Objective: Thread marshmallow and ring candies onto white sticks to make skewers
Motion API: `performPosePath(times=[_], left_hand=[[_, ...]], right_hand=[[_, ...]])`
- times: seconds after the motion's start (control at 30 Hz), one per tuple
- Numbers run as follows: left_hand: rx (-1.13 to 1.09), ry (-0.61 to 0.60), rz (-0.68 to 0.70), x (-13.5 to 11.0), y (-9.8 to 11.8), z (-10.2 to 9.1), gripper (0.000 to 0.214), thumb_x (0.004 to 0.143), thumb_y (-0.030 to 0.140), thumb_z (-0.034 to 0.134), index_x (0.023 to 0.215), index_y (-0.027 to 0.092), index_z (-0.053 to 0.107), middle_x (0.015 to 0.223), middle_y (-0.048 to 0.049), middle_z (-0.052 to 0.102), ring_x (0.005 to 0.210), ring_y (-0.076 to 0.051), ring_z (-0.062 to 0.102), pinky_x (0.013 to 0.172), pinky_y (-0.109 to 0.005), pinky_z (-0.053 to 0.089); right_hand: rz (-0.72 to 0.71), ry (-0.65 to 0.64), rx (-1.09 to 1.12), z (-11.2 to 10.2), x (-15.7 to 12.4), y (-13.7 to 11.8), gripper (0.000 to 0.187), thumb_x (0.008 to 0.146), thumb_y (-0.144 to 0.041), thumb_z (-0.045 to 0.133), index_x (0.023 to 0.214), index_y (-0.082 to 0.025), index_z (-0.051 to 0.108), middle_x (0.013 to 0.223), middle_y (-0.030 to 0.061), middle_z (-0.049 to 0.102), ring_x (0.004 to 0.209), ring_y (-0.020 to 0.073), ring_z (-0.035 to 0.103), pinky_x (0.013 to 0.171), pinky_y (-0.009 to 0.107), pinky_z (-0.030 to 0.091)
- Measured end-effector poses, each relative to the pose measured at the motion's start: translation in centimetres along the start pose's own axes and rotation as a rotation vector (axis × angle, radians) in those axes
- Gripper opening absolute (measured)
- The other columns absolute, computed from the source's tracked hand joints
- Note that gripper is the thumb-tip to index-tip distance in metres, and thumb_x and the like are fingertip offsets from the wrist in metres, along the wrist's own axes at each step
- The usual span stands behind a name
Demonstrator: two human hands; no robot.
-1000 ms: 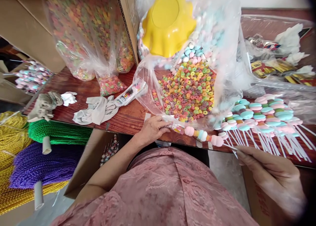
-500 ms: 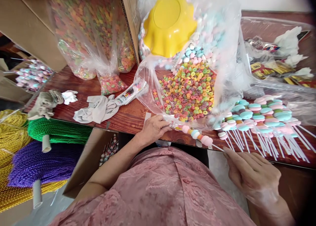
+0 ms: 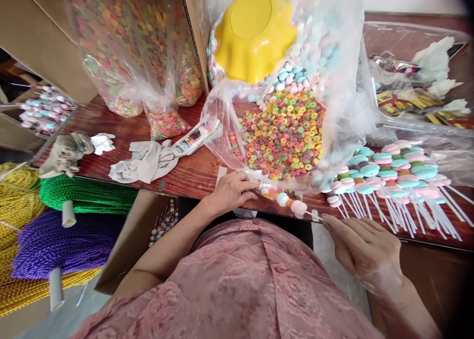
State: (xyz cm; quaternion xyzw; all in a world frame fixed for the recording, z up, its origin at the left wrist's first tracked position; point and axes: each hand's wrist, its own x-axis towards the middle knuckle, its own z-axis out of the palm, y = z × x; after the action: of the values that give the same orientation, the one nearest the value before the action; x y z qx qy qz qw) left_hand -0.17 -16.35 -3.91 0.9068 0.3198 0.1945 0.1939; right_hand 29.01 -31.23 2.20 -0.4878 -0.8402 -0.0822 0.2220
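A candy skewer [image 3: 298, 207] of pink, blue and orange pieces lies level along the table's front edge. My right hand [image 3: 365, 250] pinches the end of its white stick. At the skewer's other end, my left hand [image 3: 233, 191] is closed on the edge of a small clear plastic bag [image 3: 260, 185], and the skewer's far pieces appear to be inside it. Just beyond lies an open plastic bag of colourful ring gummies [image 3: 281, 136]. Right of it is a pile of finished-looking candy skewers [image 3: 388, 173] with white sticks pointing toward me.
An upturned yellow bowl [image 3: 255, 32] rests on bagged pastel candies. Left are big gummy bags [image 3: 129, 42], a flat printed packet [image 3: 190, 140], a pale cloth [image 3: 146, 163] and gloves [image 3: 66, 153]. Green and purple cords [image 3: 66, 242] hang below; a carton [image 3: 128, 240] stands beneath the table.
My right hand has moved left with the stick, and the skewer has slid toward my left hand. The left hand stays nearly in place.
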Motion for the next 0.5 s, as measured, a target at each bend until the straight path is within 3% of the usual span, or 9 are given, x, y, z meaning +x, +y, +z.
performPosePath(times=[0.27, 0.4, 0.5], left_hand=[[0.025, 0.019, 0.042, 0.4, 0.5, 0.4, 0.034, 0.089, 0.044, 0.063, 0.113, 0.021, 0.072, 0.088, -0.0066, 0.062, 0.085, -0.02, 0.056, 0.075, -0.031, 0.045], [-0.032, 0.125, 0.138, 1.3, 0.5, -0.2, 0.034, 0.088, 0.043, 0.063, 0.111, 0.019, 0.072, 0.098, -0.0111, 0.062, 0.098, -0.025, 0.055, 0.087, -0.04, 0.045], [-0.205, 0.148, 0.243, 2.0, 0.9, -1.1, 0.043, 0.087, 0.05, 0.063, 0.111, 0.016, 0.069, 0.107, -0.0135, 0.066, 0.103, -0.024, 0.057, 0.093, -0.041, 0.045]], right_hand=[[-0.033, -0.008, 0.11, 1.6, 2.3, -0.1, 0.026, 0.089, -0.009, 0.056, 0.112, -0.02, 0.062, 0.084, 0.0023, 0.073, 0.071, 0.0156, 0.068, 0.07, 0.029, 0.051], [-0.018, 0.043, 0.22, 0.8, 3.4, -0.2, 0.025, 0.089, -0.009, 0.056, 0.11, -0.021, 0.063, 0.079, 0.0014, 0.071, 0.068, 0.0152, 0.067, 0.065, 0.028, 0.051], [-0.027, 0.094, 0.231, -0.2, 4.1, 0.0, 0.025, 0.088, -0.006, 0.058, 0.11, -0.018, 0.063, 0.079, 0.0029, 0.07, 0.067, 0.0153, 0.066, 0.064, 0.028, 0.051]])
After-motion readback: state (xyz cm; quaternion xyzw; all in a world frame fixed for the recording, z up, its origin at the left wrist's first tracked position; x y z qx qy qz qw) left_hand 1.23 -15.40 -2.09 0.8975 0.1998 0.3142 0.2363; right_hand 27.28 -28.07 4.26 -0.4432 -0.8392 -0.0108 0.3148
